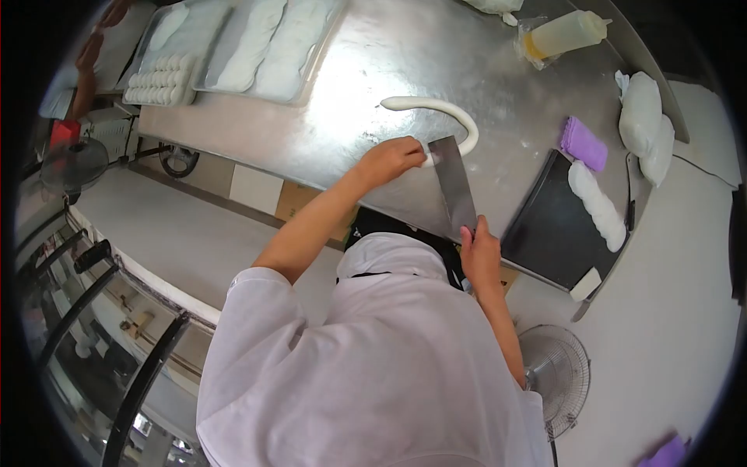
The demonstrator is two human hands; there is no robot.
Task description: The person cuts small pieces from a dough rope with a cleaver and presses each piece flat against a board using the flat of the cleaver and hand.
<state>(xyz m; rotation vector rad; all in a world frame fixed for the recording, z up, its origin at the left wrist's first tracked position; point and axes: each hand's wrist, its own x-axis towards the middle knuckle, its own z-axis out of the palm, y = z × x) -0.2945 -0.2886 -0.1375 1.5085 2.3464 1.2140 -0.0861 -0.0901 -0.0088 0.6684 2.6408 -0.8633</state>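
A long white roll of dough (459,117) lies curved like a hook on the metal table (366,70). Its near end is in the closed fingers of my left hand (395,159). My right hand (480,253) is wrapped round the near end of a wide flat metal blade (453,187). The blade's far end touches or crosses the dough just right of my left fingers; the exact contact cannot be made out.
Trays (299,97) of flat dough and small pieces (159,80) stand at the upper left. On the right are a squeeze bottle (566,35), purple cloth (583,144), black board (537,222), white roll (596,206) and white bags (641,117). A fan (554,373) stands below.
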